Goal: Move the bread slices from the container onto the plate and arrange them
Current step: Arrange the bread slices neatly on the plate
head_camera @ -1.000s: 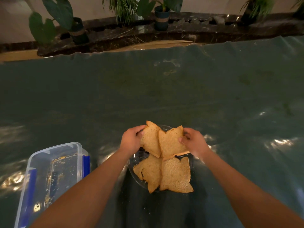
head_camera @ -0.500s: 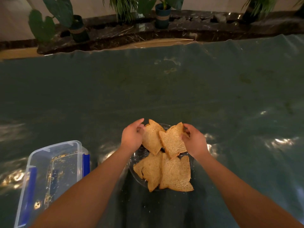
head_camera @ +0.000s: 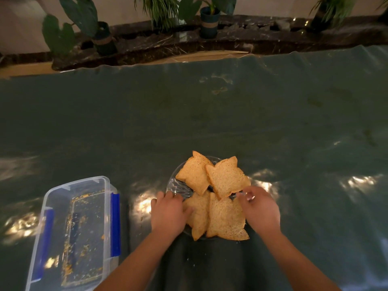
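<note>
Several brown bread slices lie overlapping on a clear glass plate (head_camera: 175,185) near the table's front. The far left slice (head_camera: 194,175) and far right slice (head_camera: 227,179) lie free. My left hand (head_camera: 168,215) rests at the plate's left side, fingers spread onto the edge of the near left slice (head_camera: 199,217). At the plate's right side, my right hand (head_camera: 261,211) has its fingers curled by the rim, next to the near right slice (head_camera: 226,221). The clear container (head_camera: 52,227) with blue clips stands to the left and holds only crumbs.
A dark green glossy cloth (head_camera: 189,114) covers the table. Beyond its far edge, a dark marble ledge (head_camera: 168,45) carries potted plants (head_camera: 207,19).
Both hands let go of the two far slices, which now lie flat on the plate. The hands drew back toward me and sit beside the two near slices.
</note>
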A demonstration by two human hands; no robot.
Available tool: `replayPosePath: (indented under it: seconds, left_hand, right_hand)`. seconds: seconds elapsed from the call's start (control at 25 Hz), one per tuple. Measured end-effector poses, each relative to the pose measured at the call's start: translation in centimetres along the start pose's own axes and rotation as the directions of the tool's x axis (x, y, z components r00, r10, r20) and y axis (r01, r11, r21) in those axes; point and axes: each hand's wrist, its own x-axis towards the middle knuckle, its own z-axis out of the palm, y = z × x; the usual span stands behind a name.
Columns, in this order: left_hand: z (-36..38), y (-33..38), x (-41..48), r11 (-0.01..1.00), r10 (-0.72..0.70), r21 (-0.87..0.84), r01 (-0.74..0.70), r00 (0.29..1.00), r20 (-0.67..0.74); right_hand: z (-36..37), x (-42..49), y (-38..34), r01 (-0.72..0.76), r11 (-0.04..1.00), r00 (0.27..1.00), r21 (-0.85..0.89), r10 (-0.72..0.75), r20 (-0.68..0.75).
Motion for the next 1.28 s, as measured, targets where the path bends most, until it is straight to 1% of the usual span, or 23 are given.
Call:
replayPosePath:
  seconds: [0.08,0.16,0.24,0.4,0.56,0.72,0.84,1.0,1.08,1.16,1.2,1.24,1.28]
  left_hand:
    - [-0.3,0.4,0.2,0.999,-0.037,-0.029,0.038,0.999,0.021]
    - [-0.7,0.6,0.6,0.988,-0.087,-0.126,0.091,0.996,0.031]
    - [-1.0,0.5,0.7,0.973,-0.113,-0.199,0.114,0.993,0.017]
    - [-1.2,-0.3,1.2,0.951,-0.139,-0.284,0.120,0.989,-0.046]
    - [-1.1,-0.8,1.6,0.935,-0.161,-0.333,0.120,0.982,-0.098]
    - [-0.8,-1.1,1.7,0.928,-0.159,-0.363,0.088,0.973,-0.169]
    - [-0.9,-1.3,2.2,0.946,-0.117,-0.321,0.045,0.971,-0.209]
    - [-1.1,-1.5,2.7,0.956,-0.099,-0.290,0.048,0.982,-0.162]
    - [-1.0,-1.5,2.4,0.953,-0.111,-0.298,0.058,0.980,-0.164]
    - [-0.9,-1.2,1.8,0.958,-0.105,-0.285,0.040,0.970,-0.219]
    - [-0.9,-0.8,1.3,0.961,-0.081,-0.275,0.006,0.961,-0.263]
    - [-0.9,-0.4,0.9,0.964,-0.040,-0.263,-0.041,0.954,-0.296]
    - [-0.7,0.1,0.4,0.965,0.009,-0.247,-0.089,0.952,-0.306]
  right_hand:
    - [0.7,-0.8,0.1,-0.009,0.990,0.996,-0.140,0.021,0.085]
    - [1.3,-0.8,-0.1,0.031,0.963,0.991,-0.266,0.005,0.134]
    - [1.7,-0.7,-0.5,0.068,0.950,0.990,-0.305,-0.026,0.139]
    - [2.3,-0.3,-1.0,0.060,0.969,0.995,-0.241,-0.039,0.089]
    - [2.2,-0.2,-0.7,-0.001,0.991,0.998,-0.137,0.009,0.057]
    - [2.1,-0.1,-0.4,0.015,0.996,1.000,-0.088,-0.016,-0.004]
    - [1.8,0.2,-0.2,0.012,0.996,0.999,-0.091,-0.015,-0.041]
    - [1.7,0.5,-0.1,0.040,0.995,0.999,-0.088,-0.041,-0.001]
    - [1.7,0.6,0.0,0.000,0.999,1.000,-0.043,-0.001,-0.024]
    - [1.4,1.3,0.0,-0.059,0.998,0.992,0.032,0.062,-0.107]
    - [1.2,1.9,0.1,-0.080,0.995,0.986,0.055,0.087,-0.143]
    - [1.0,2.7,0.0,-0.099,0.994,0.984,0.051,0.105,-0.140]
    - [0.8,3.5,-0.1,-0.115,0.993,0.989,0.013,0.116,-0.090]
